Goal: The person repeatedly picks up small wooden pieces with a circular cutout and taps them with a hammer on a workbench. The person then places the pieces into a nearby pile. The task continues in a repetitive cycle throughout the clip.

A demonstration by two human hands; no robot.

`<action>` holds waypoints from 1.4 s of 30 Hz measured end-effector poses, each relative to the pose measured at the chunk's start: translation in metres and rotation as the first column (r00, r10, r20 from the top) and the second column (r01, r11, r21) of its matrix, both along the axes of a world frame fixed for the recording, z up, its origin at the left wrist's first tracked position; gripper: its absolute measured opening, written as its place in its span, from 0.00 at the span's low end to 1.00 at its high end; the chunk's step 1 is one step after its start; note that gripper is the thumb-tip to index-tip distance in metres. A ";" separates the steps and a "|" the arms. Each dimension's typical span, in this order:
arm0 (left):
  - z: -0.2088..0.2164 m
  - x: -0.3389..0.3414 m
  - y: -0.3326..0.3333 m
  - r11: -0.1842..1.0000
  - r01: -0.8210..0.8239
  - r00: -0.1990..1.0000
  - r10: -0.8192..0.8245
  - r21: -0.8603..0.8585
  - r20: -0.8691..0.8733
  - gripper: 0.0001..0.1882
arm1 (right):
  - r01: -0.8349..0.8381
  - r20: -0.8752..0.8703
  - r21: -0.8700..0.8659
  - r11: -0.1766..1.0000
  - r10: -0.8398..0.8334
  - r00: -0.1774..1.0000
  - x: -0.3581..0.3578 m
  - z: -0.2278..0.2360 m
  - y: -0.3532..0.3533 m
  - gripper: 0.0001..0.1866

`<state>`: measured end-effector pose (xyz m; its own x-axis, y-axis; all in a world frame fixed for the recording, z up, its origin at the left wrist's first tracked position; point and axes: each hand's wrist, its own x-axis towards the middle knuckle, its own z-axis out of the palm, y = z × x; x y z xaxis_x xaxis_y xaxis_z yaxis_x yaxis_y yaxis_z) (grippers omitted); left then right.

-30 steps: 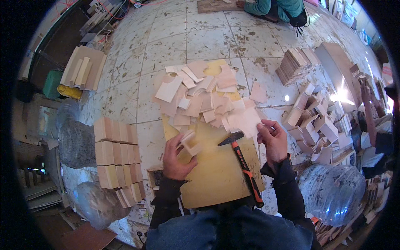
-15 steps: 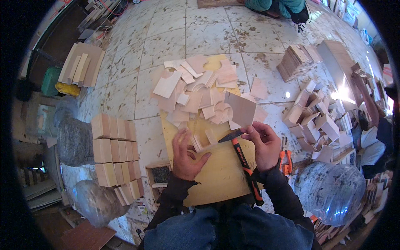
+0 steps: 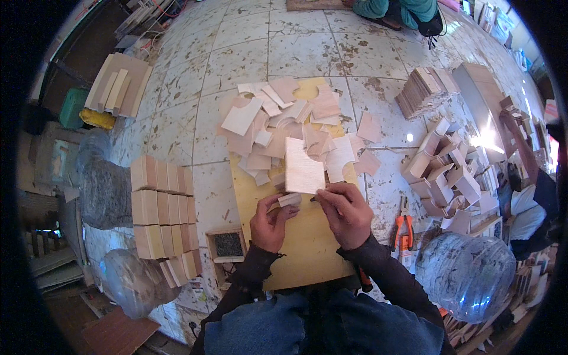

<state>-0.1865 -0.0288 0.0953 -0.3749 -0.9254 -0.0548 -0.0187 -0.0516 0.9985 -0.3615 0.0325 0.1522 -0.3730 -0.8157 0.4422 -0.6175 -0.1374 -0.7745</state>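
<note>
My left hand (image 3: 269, 228) is closed on a small light wooden block (image 3: 290, 200), pinched between thumb and fingers. At the lower corner of a thin plywood piece (image 3: 304, 168) with a curved notch, my right hand (image 3: 347, 216) pinches it, holding it raised and tilted above the yellow board (image 3: 313, 254). The lower edge of that piece is close to the block; whether they touch I cannot tell. Under my right forearm the hammer is mostly hidden, with its black and orange handle end (image 3: 365, 281) showing. Loose notched plywood pieces (image 3: 239, 118) are heaped on the board's far half.
Stacked wooden blocks (image 3: 163, 207) and a small tray of dark bits (image 3: 228, 244) stand left. Right are orange-handled pliers (image 3: 404, 231), a clear plastic bottle (image 3: 467, 275), a heap of wooden assemblies (image 3: 452, 168) and a plywood stack (image 3: 423, 92). Another person (image 3: 396, 12) sits far off.
My right hand has moved left and slightly down, bringing the plywood piece over the middle of the board and turning its pale face up. My left hand has moved right and now grips the block.
</note>
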 end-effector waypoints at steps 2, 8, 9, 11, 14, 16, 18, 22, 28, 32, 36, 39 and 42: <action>-0.002 -0.001 -0.001 0.999 -0.003 1.000 0.004 0.039 -0.017 0.23 | -0.085 -0.074 -0.035 0.996 0.083 0.994 0.006 -0.005 -0.005 0.13; 0.005 -0.007 0.009 0.967 -0.159 0.972 0.188 -0.199 0.141 0.32 | -0.228 -0.193 -0.038 0.973 0.217 0.957 0.018 -0.027 -0.013 0.21; 0.008 -0.005 0.009 0.952 -0.170 0.953 0.225 -0.256 0.203 0.34 | -0.212 -0.182 -0.009 0.977 0.207 0.961 0.018 -0.029 -0.013 0.21; 0.013 0.000 0.007 0.889 -0.093 0.914 0.255 -0.449 0.316 0.33 | -0.171 -0.181 -0.010 0.985 0.166 0.969 0.020 -0.030 -0.013 0.21; 0.019 0.004 0.001 0.758 0.049 0.876 0.280 -0.650 0.393 0.24 | -0.112 -0.086 0.015 0.994 0.112 0.990 0.022 -0.026 -0.012 0.18; 0.021 0.001 0.002 0.809 -0.048 0.882 0.310 -0.586 0.354 0.16 | -0.082 -0.086 0.000 0.997 0.082 0.993 0.024 -0.024 -0.013 0.17; 0.022 0.001 0.001 0.802 -0.079 0.898 0.315 -0.592 0.307 0.15 | -0.065 -0.088 -0.004 0.998 0.065 0.994 0.025 -0.022 -0.014 0.16; 0.023 0.004 -0.001 0.826 -0.111 0.913 0.304 -0.553 0.271 0.14 | -0.064 -0.075 0.002 0.998 0.064 0.995 0.027 -0.020 -0.015 0.14; 0.025 0.008 -0.001 0.887 -0.088 0.924 0.242 -0.453 0.294 0.13 | -0.050 -0.104 -0.033 0.998 0.046 0.993 0.028 -0.021 -0.017 0.14; 0.025 0.006 -0.001 0.908 -0.115 0.948 0.222 -0.403 0.229 0.12 | -0.049 -0.130 -0.053 0.997 0.042 0.991 0.028 -0.023 -0.017 0.13; 0.023 0.006 -0.002 0.919 -0.119 0.953 0.212 -0.375 0.217 0.12 | -0.066 -0.157 -0.072 0.995 0.054 0.986 0.028 -0.028 -0.016 0.14; 0.022 0.006 -0.001 0.903 -0.103 0.956 0.205 -0.418 0.209 0.12 | -0.148 -0.232 -0.053 0.988 0.131 0.964 0.019 -0.027 -0.018 0.17; 0.021 0.006 -0.003 0.871 -0.080 0.960 0.198 -0.485 0.197 0.12 | -0.280 -0.432 -0.029 0.960 0.240 0.869 0.005 -0.019 -0.022 0.19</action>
<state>-0.1801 -0.0319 0.1167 -0.2710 -0.9048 0.3285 -0.2809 0.4007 0.8721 -0.3561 0.0104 0.1333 0.0841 -0.8076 0.5837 -0.8142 -0.3934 -0.4270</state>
